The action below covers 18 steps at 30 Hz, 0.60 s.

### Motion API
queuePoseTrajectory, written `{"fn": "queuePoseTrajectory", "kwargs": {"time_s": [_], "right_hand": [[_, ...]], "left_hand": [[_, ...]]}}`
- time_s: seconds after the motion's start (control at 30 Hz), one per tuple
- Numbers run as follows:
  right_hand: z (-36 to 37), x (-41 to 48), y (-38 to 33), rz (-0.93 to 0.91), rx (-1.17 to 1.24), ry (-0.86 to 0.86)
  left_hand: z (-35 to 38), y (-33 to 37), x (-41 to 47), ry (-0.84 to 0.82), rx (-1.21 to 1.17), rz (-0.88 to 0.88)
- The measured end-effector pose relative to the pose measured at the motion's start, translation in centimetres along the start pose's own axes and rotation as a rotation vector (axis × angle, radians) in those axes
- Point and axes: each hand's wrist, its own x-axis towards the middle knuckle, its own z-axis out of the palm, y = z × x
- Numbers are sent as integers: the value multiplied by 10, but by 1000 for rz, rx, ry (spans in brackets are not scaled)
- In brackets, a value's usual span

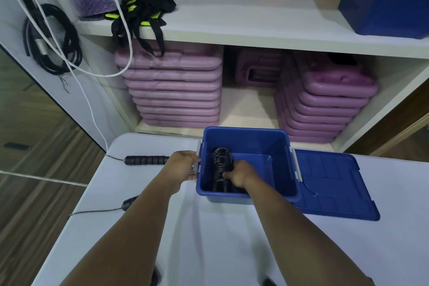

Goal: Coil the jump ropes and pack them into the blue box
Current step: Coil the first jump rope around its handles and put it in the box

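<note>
Your right hand [240, 175] was down inside the blue box [246, 131], fingers curled round the coiled jump rope [221, 162], a black bundle standing close to the box's left inner wall. Your left hand [182, 166] gripped the outside of that same wall near its rim, steadying the box on the worktop [209, 239]. The lid [332, 188] lay flat on the worktop against the box's right side.

What the coming move turned on, as I judged it, was the second jump rope [137, 160], uncoiled and lying to the left of the box. Its ribbed handle [151, 160] lay with its long axis running left to right, the right end just beside your left wrist. The other handle [128, 202] sat nearer to you, partly hidden under your left forearm. Both lay on the left side, so your left hand was much the nearer. The right would have had to let go of the bundle and cross over the box wall to reach them
</note>
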Motion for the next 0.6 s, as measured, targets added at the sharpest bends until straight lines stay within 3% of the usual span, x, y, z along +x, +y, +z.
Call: {"fn": "queuePoseTrajectory", "kwargs": {"time_s": [0.37,0.6], "right_hand": [[-2,-10,-8,-15,-177,182],[-22,-32,-12,-132,-82,244]], "left_hand": [[-1,-2,5,36,73,44],[-10,-2,8,78,163,66]]}}
